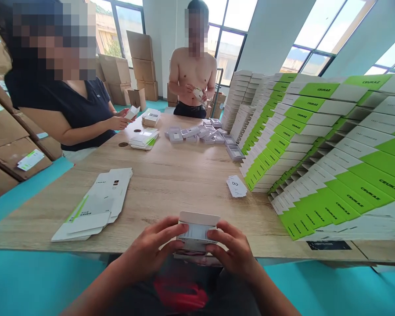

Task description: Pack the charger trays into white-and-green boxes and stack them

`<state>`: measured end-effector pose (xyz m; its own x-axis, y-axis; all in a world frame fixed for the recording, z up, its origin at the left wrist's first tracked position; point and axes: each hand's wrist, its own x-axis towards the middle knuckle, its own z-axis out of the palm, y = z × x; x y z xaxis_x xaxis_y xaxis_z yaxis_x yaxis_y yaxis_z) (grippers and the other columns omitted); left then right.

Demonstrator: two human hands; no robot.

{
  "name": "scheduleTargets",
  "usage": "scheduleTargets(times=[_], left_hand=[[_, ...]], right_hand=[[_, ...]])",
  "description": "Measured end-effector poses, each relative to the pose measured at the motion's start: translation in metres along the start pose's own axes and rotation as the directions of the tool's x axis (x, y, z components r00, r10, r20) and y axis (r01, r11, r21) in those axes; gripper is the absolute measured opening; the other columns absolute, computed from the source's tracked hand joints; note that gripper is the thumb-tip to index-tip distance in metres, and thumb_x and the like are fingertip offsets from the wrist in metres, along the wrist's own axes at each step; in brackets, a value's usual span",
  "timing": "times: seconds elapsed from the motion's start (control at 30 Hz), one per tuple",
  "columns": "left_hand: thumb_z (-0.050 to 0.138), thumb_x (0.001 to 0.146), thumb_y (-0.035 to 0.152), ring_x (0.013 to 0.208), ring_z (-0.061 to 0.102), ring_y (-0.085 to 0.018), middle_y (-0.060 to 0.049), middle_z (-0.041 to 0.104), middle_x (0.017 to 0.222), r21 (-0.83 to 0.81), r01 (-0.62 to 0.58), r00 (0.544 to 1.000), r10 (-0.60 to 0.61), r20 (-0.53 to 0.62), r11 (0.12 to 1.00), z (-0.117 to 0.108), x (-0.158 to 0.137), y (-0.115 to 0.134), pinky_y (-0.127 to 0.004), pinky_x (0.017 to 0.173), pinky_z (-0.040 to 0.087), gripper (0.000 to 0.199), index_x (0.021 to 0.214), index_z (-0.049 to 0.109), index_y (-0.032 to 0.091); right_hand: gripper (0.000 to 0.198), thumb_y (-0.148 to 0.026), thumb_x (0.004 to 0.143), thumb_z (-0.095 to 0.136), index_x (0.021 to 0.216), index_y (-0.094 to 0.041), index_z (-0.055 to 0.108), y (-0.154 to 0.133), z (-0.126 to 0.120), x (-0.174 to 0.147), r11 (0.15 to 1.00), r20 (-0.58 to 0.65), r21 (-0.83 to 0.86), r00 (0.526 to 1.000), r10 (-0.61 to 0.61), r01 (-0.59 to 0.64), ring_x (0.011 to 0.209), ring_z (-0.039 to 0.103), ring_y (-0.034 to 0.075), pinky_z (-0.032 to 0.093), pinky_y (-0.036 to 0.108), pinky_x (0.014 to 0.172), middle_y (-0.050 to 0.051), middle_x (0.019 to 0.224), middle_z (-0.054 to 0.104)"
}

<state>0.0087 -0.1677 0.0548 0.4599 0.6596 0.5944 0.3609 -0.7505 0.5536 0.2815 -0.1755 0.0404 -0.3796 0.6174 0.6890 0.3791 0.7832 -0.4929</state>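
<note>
Grips with left hand and right hand, as seen from the head, a small white carton by its two sides, index fingers bent in over the upper edges and thumbs set lower on the near side. Has it at the near edge of the table, straight ahead of the body; cannot tell whether resting on the wood or lifted just clear. Bears a raised flap at the far side of the mouth, with pale contents inside, too unclear to name.

Looks like thin card: probably very light, fairly stiff along the folds, springy at the flap, easily dented mid-panel. Likely smooth, so apt to slide a little under dry fingers, yet hardly needing a squeeze. Best taken by the side walls close to the corners, pressed evenly and gently; best not tugged by the flap, likely to crease there.

Note at left, apart from the left hand, overlapping flat cartons, probably bendier and quick to slip over one another. Note beyond the right hand small printed cards, just beside tall stacks of green-and-white boxes.
</note>
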Motion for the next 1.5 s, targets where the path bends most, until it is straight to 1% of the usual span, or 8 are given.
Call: scheduleTargets(times=[0.33,0.47,0.63,0.9,1.23,1.33,1.43,1.5], left_hand=[[0.059,0.097,0.006,0.128,0.065,-0.026,-0.014,0.073,0.125,0.048,-0.237,0.964,0.241,-0.111,0.97,0.001,-0.004,0.013,-0.041,0.103,0.059,0.024,0.117,0.06,0.02],[0.068,0.095,0.023,0.117,0.07,-0.024,-0.011,0.073,0.126,0.031,0.017,0.997,-0.015,-0.074,0.999,-0.003,0.001,0.034,-0.034,0.095,0.06,0.011,0.105,0.065,0.023],[0.07,0.094,0.027,0.087,0.075,-0.014,-0.002,0.077,0.116,-0.138,0.386,0.905,-0.404,-0.135,0.912,0.005,0.008,0.052,-0.024,0.077,0.064,0.015,0.109,0.068,0.028],[0.068,0.095,0.023,0.105,0.076,-0.018,-0.001,0.079,0.115,-0.269,0.38,0.894,-0.426,-0.14,0.885,0.006,0.012,0.056,-0.02,0.076,0.066,0.019,0.106,0.081,0.033],[0.064,0.097,0.011,0.114,0.073,-0.019,-0.01,0.071,0.136,0.067,-0.092,0.987,0.1,-0.124,0.993,0.006,-0.01,0.02,-0.028,0.095,0.062,0.039,0.133,0.068,0.027],[0.064,0.098,0.016,0.118,0.072,-0.022,-0.011,0.069,0.138,0.07,-0.074,0.982,0.085,-0.17,0.995,0.027,-0.024,0.009,-0.034,0.096,0.062,0.051,0.146,0.054,0.031],[0.065,0.099,0.037,0.096,0.08,-0.021,-0.007,0.079,0.118,-0.002,0.22,0.958,-0.216,-0.187,0.976,0.051,-0.034,0.006,-0.026,0.077,0.066,0.06,0.154,0.041,0.032],[0.06,0.099,0.046,0.082,0.081,-0.02,-0.003,0.082,0.107,0.035,0.159,0.973,-0.151,-0.173,0.987,0.063,-0.033,-0.002,-0.022,0.069,0.065,0.05,0.146,0.05,0.032]], right_hand=[[0.024,-0.014,0.096,0.064,0.118,-0.023,0.063,-0.017,-0.01,0.009,0.978,0.021,-0.13,0.987,-0.162,0.163,0.117,0.065,0.026,0.059,0.044,0.093,0.01,0.113,0.072],[0.008,-0.031,0.098,0.067,0.096,-0.023,0.064,-0.036,-0.016,0.022,0.998,0.089,-0.034,0.994,0.064,-0.061,0.115,0.067,0.025,0.059,0.037,0.09,0.011,0.127,0.07],[0.013,-0.026,0.097,0.069,0.109,-0.028,0.063,-0.045,-0.01,0.03,0.956,0.029,0.07,0.958,0.284,-0.286,0.098,0.075,0.017,0.059,0.026,0.084,0.002,0.11,0.078],[0.006,-0.021,0.097,0.068,0.099,-0.026,0.068,-0.044,-0.008,0.031,0.965,0.002,0.076,0.968,0.25,-0.25,0.1,0.076,0.017,0.059,0.026,0.088,0.003,0.108,0.08],[0.022,-0.019,0.097,0.068,0.118,-0.026,0.064,-0.021,-0.018,0.021,0.997,0.16,0.008,0.984,-0.081,0.081,0.111,0.072,0.021,0.061,0.034,0.09,0.013,0.128,0.073],[0.022,-0.015,0.098,0.065,0.115,-0.028,0.064,-0.02,-0.012,0.012,0.999,0.142,0.03,0.989,0.035,-0.04,0.114,0.071,0.02,0.06,0.033,0.093,0.01,0.13,0.072],[0.014,-0.024,0.099,0.064,0.112,-0.03,0.062,-0.022,-0.015,0.006,0.954,-0.003,0.133,0.962,0.272,-0.269,0.112,0.073,0.02,0.059,0.031,0.093,0.008,0.125,0.074],[0.027,-0.045,0.096,0.067,0.117,-0.03,0.06,-0.022,-0.027,0.01,0.89,-0.03,0.28,0.924,0.382,-0.36,0.107,0.075,0.022,0.06,0.03,0.088,0.009,0.118,0.076]])
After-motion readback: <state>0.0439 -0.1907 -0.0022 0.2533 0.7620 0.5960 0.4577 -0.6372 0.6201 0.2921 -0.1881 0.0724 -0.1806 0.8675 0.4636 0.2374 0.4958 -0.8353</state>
